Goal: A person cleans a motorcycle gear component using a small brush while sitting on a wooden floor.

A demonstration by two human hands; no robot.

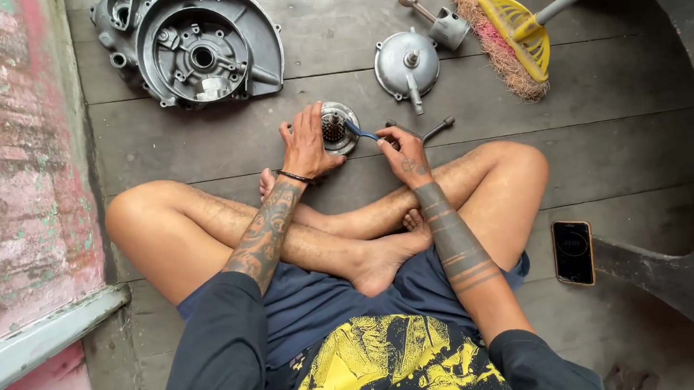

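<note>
A round grey metal gear assembly [336, 128] is steadied on the dark wooden plank floor [603, 136] by the left hand [307, 145], whose fingers are wrapped around its rim. A blue-handled brush [361, 132] is gripped in the right hand [404, 154], with its head laid against the toothed centre of the part. The work is done just in front of crossed bare legs. A large grey cast-metal engine casing [190, 43] is seen further back, with a domed silver metal cover [407, 64] and a yellow-headed broom [515, 32] to its right. A dark smartphone [572, 252] is laid beside the right knee.
</note>
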